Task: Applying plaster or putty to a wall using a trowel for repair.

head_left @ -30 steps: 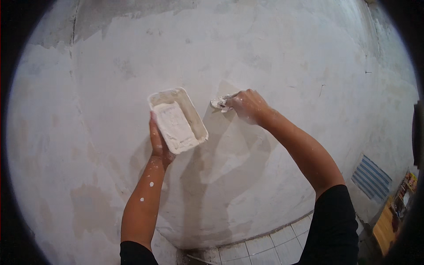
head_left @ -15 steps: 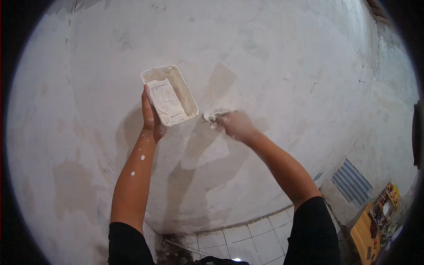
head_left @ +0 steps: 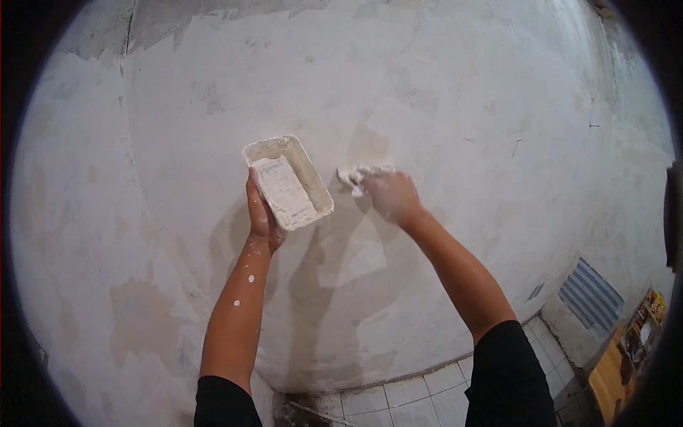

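Observation:
My left hand (head_left: 263, 217) grips the side of a white rectangular tub (head_left: 321, 191), tilted in front of the wall. White putty (head_left: 286, 188) fills much of the tub, and its inner walls are smeared with it. To the tub's right, my right hand (head_left: 395, 197) is closed on a putty-coated scraper (head_left: 359, 173), its handle hidden in my fist. The scraper is at the wall (head_left: 441, 121), just below a darker beige patch (head_left: 369, 141). Whether its edge presses on the surface I cannot tell. Putty spots dot my left forearm.
Two nails (head_left: 517, 146) (head_left: 594, 126) stick out of the wall to the right. At lower right are a blue-striped panel (head_left: 590, 294), a wooden table (head_left: 610, 381) and a rack of packets (head_left: 644, 324). White floor tiles (head_left: 409, 391) run along the wall's foot.
My right hand has moved up the wall with the scraper, nearer the beige patch. My left hand still holds the tub. The whole view has shifted, showing more of the wall's top.

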`<move>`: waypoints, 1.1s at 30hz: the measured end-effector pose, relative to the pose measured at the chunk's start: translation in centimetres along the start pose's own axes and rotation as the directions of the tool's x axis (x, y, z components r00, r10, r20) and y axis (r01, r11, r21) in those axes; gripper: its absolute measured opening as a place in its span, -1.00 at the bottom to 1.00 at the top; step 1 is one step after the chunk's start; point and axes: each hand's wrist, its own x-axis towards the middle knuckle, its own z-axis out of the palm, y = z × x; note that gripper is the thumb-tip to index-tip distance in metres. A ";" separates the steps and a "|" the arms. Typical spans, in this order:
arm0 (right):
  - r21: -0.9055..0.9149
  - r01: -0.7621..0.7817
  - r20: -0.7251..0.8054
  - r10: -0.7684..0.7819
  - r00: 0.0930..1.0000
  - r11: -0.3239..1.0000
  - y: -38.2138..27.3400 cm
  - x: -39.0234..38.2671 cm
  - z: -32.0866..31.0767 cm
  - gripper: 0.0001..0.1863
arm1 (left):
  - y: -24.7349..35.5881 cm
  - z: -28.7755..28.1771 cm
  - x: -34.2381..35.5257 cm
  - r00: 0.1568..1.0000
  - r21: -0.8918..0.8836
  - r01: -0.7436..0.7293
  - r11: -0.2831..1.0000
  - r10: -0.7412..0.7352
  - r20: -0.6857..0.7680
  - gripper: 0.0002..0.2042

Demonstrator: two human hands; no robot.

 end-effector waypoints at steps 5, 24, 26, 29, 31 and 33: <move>-0.024 0.173 0.067 -0.171 0.983 0.985 -1.4 -6.7 5.1 -0.73 | -0.1 1.1 -0.1 0.999 0.014 -0.034 0.999 0.034 -0.030 -0.28; 0.010 -0.119 -0.087 0.119 0.989 0.993 3.4 2.6 -7.2 -0.74 | 0.6 1.3 -1.3 0.992 0.156 -0.063 0.986 0.044 0.122 -0.31; -0.042 -0.116 -0.186 0.107 0.977 0.992 4.3 3.8 -7.6 -0.67 | 0.3 1.2 -1.2 0.988 0.176 -0.075 0.982 0.050 0.144 -0.32; -0.166 0.022 -0.531 -0.108 0.841 0.986 6.2 5.2 -4.5 -0.68 | -0.4 1.3 -0.6 0.988 0.196 -0.096 0.976 0.070 0.135 -0.28; -0.106 -0.035 -0.496 -0.022 0.868 0.994 5.4 4.7 -1.4 -0.68 | -0.9 1.1 -0.5 0.985 0.144 -0.134 0.980 0.115 0.132 -0.30; -0.056 -0.087 -0.444 0.054 0.895 0.995 4.3 3.3 1.3 -0.67 | -1.0 1.0 -0.4 0.982 0.117 -0.159 0.980 0.145 0.121 -0.31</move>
